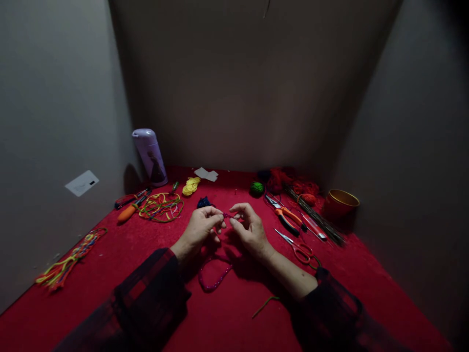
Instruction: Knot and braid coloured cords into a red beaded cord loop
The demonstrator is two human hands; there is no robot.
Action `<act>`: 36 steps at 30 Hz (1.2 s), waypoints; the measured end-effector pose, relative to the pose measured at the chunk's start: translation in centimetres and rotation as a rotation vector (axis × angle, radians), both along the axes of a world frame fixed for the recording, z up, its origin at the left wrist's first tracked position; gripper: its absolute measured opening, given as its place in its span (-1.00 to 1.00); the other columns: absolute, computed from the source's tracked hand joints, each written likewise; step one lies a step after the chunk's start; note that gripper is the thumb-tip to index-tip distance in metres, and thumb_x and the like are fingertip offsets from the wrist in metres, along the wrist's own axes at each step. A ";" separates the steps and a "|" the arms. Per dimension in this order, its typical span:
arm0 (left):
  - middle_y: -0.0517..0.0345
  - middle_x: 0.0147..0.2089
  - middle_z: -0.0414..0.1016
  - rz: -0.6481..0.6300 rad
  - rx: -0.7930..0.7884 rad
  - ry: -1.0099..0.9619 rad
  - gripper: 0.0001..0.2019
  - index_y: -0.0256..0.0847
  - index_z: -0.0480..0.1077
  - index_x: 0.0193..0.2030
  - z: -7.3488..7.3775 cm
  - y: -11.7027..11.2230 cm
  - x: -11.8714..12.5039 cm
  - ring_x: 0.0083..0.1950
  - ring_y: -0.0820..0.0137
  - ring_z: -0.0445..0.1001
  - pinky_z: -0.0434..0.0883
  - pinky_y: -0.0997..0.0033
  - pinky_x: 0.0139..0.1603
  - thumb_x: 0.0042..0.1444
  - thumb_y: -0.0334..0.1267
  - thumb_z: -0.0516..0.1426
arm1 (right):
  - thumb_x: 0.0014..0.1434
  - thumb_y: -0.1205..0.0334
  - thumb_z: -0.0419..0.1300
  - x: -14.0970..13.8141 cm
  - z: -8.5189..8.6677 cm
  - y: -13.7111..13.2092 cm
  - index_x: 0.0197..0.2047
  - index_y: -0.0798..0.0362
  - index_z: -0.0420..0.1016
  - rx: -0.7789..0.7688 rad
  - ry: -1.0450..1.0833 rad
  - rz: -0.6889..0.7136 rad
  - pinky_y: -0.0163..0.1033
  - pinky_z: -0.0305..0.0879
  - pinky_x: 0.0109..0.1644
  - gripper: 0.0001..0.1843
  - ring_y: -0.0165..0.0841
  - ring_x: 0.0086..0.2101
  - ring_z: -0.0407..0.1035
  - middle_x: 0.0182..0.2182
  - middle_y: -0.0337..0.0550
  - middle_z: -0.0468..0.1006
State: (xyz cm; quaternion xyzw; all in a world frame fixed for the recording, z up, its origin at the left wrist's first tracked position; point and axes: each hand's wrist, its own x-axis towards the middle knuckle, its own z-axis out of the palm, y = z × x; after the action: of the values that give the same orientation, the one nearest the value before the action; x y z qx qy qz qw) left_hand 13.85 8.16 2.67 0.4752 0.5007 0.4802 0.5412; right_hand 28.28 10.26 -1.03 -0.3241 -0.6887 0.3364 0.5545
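A magenta cord (227,215) with small shiny specks runs between my two hands above the red cloth. My left hand (201,226) is closed, pinching one part of it between thumb and forefinger. My right hand (249,230) pinches it a short way to the right, the thumb and forefinger nearly meeting. Below the hands a magenta loop (209,288) with light specks hangs or lies near the cloth; its link to the pinched part is partly hidden. A dark blue yarn bundle (204,202) lies just behind my left hand.
On the red cloth (227,327), pliers (286,215), scissors (297,248), a bundle of sticks (315,215) and a red pot (340,204) stand right. Tangled yarn (161,208), an orange-handled tool (127,213) and a purple bottle (151,159) are left. Walls enclose three sides.
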 end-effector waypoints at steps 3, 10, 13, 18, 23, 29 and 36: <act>0.28 -0.57 0.33 -0.006 -0.001 0.027 -0.83 -0.29 0.30 -0.44 -0.1 0.0 0.0 -0.70 0.62 0.20 0.29 0.58 -0.73 -0.10 -0.24 0.17 | 0.07 0.40 0.09 0.0 -0.2 -0.1 -0.23 0.07 0.32 0.184 -0.147 -0.059 -0.29 0.23 -0.29 -0.85 -0.39 -0.34 0.25 -0.31 -0.15 0.34; 0.31 -0.63 0.30 -0.019 0.012 0.121 -0.83 -0.28 0.26 -0.51 -0.2 0.0 0.0 -0.76 0.61 0.18 0.16 0.60 -0.78 -0.06 -0.24 0.14 | 0.12 0.40 0.06 0.0 -0.2 -0.1 -0.30 0.10 0.35 0.289 -0.229 -0.073 -0.30 0.20 -0.31 -0.92 -0.41 -0.39 0.26 -0.39 -0.16 0.37; 0.33 -0.68 0.26 -0.018 0.031 0.150 -0.82 -0.28 0.25 -0.51 0.1 -0.1 0.1 -0.78 0.61 0.17 0.12 0.61 -0.80 -0.06 -0.23 0.14 | 0.13 0.36 0.08 -0.1 -0.1 0.0 -0.35 0.10 0.37 0.209 -0.201 -0.084 -0.30 0.19 -0.31 -0.93 -0.41 -0.41 0.27 -0.43 -0.17 0.40; 0.36 -0.67 0.25 -0.031 0.008 0.099 -0.81 -0.27 0.26 -0.49 0.2 -0.3 0.3 -0.76 0.63 0.14 0.16 0.62 -0.79 -0.07 -0.22 0.16 | 0.09 0.22 0.11 -0.1 0.0 0.4 -0.40 0.10 0.37 -0.142 -0.026 0.026 -0.34 0.19 -0.41 -0.87 -0.44 -0.49 0.24 -0.51 -0.23 0.40; 0.33 -0.63 0.28 -0.041 0.015 0.083 -0.83 -0.28 0.27 -0.46 0.1 -0.2 0.3 -0.73 0.62 0.16 0.24 0.59 -0.75 -0.06 -0.23 0.16 | 0.04 0.11 0.15 -0.1 0.2 0.6 -0.41 0.10 0.34 -0.374 0.109 0.156 -0.38 0.07 -0.55 -0.79 -0.50 -0.61 0.11 -0.62 -0.33 0.28; 0.26 -0.55 0.35 -0.042 0.019 0.061 -0.80 -0.29 0.30 -0.43 -0.1 -0.2 0.1 -0.71 0.63 0.18 0.31 0.55 -0.71 0.03 -0.17 0.10 | 0.06 0.17 0.13 -0.2 -0.2 0.5 -0.42 0.10 0.37 -0.233 0.030 0.047 -0.35 0.18 -0.43 -0.84 -0.44 -0.50 0.24 -0.53 -0.24 0.38; 0.29 -0.62 0.32 -0.035 0.029 0.131 -0.73 -0.29 0.28 -0.47 -0.3 0.0 -0.1 -0.76 0.60 0.24 0.16 0.62 -0.78 -0.05 -0.12 0.19 | 0.12 0.22 0.09 -0.4 -0.7 0.5 -0.40 0.11 0.39 -0.087 -0.077 -0.011 -0.33 0.22 -0.35 -0.85 -0.42 -0.45 0.28 -0.49 -0.20 0.43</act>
State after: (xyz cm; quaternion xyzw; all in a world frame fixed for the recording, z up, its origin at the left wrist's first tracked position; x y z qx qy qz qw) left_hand 13.79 8.18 2.37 0.5220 0.5196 0.4458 0.5086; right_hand 27.88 10.77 -1.72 -0.3643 -0.6924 0.3501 0.5150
